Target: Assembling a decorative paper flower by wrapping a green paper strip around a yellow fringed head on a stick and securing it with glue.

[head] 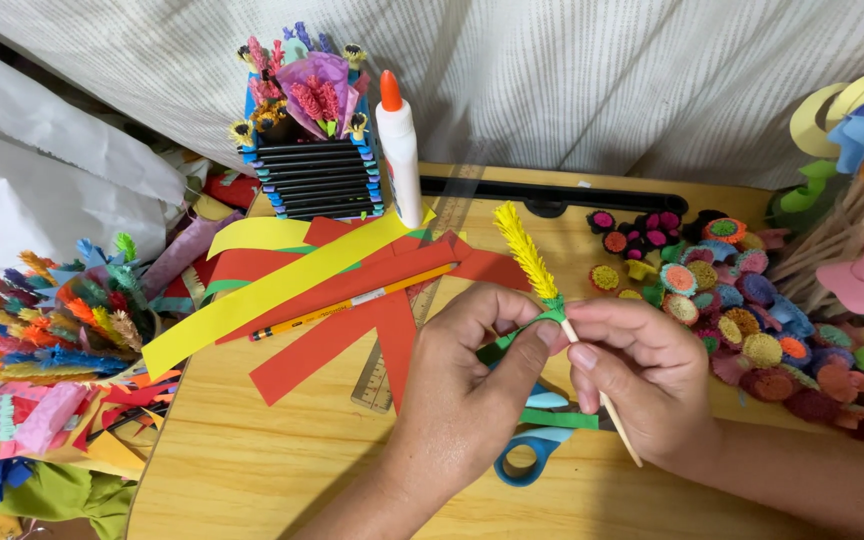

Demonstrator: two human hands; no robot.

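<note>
From the head view I see my left hand [472, 385] and right hand [642, 375] close together, both pinching the yellow fringed paper flower [527, 255] on its wooden stick [612, 415], above the blue-handled scissors [532, 450].

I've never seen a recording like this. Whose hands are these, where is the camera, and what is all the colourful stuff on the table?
There is no machine here: a person works with two bare hands, and the one picture comes from a camera worn on the head, looking down. The right hand holds a thin wooden stick topped with a fringed yellow paper spike. The left hand pinches a green paper strip at the spike's base. On the wooden table lie red and yellow paper strips, a pencil, a clear ruler, blue scissors and a white glue bottle. Rolled paper flowers are piled on the right, fringed spikes on the left.
</note>
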